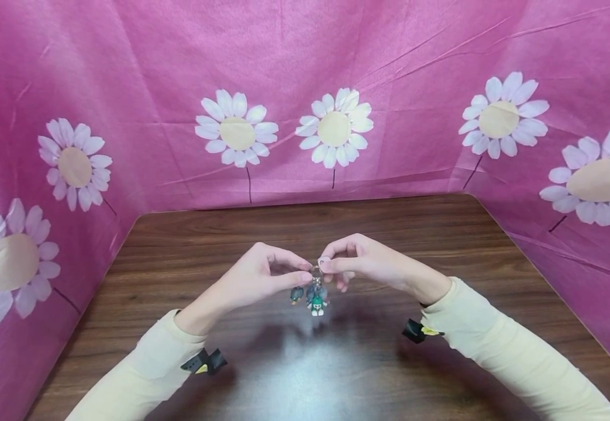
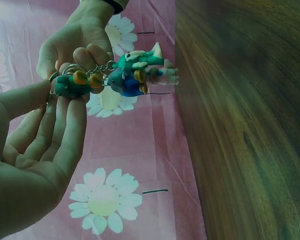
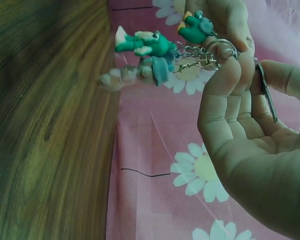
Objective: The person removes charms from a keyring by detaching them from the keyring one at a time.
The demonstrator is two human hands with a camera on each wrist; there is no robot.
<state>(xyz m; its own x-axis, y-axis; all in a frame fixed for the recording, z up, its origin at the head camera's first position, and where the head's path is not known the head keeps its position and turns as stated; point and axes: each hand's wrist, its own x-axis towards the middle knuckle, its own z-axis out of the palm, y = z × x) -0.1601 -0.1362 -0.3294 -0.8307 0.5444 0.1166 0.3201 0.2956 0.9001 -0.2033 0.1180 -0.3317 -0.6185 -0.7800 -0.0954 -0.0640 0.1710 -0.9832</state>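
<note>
Key ring lies midway btwn L hand, pinching its L side, & R hand, pinching a flat dark piece, neither nearer, w/ charms hanging approx. vert. above counter.

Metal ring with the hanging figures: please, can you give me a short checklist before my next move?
1. Left hand pinches the metal ring: ok.
2. Right hand holds the flat dark piece: ok.
3. Green-and-white figure hangs clear of the table: ok.
4. Chains untangled: cannot tell, they overlap.
5. Flat dark piece separate from the metal ring: cannot tell, that part is hidden.
</note>
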